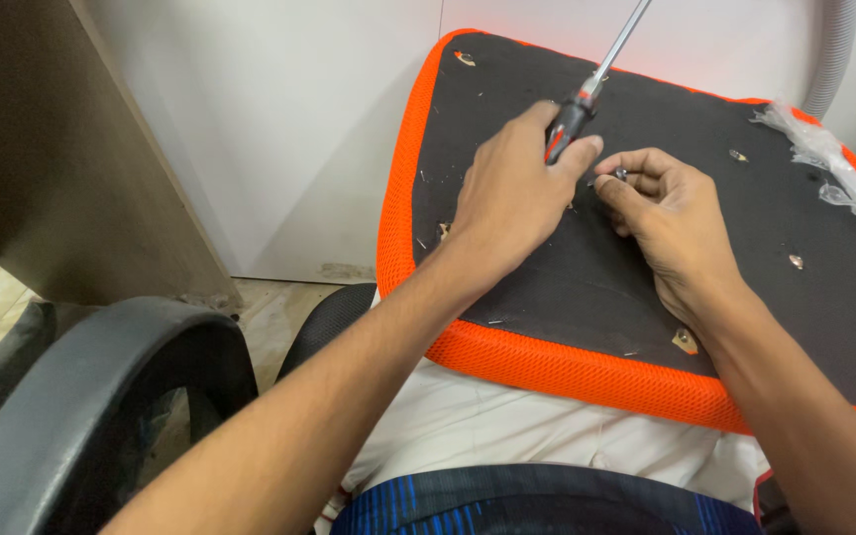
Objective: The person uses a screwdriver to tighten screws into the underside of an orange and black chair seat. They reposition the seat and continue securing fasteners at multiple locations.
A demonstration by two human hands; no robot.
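Left hand: the left hand point(512, 193) is wrapped tight around the black and red handle of a long screwdriver with a shiny metal rod point(591, 84). The thumb and fingers are closed on the handle.

Screwdriver: the handle sits in the left hand, just above the black pad. The metal rod points up and away, to the top of the picture, and its tip goes out of view.

Right hand: the right hand point(671, 223) is curled, and its fingertips pinch a tiny silver metal screw point(621, 174). The hand rests on the black pad.

Small screw: it is right beside the screwdriver handle, between the two hands, which almost touch.

Seat pad: a big flat black fabric pad with a bright orange mesh edge point(547, 362) lies across the person's lap. Both hands are over its middle.

Small bits on the pad: a few little metal tabs point(795, 262) stick out of the black fabric, well apart from each other.

Plastic wrap: a crinkly clear plastic strip point(844, 178) lies along the far right edge of the pad.

Chair arm: a curved grey plastic armrest point(101, 376) is at the lower left, well apart from the hands.

Wall: a plain white wall point(279, 119) is behind the pad.
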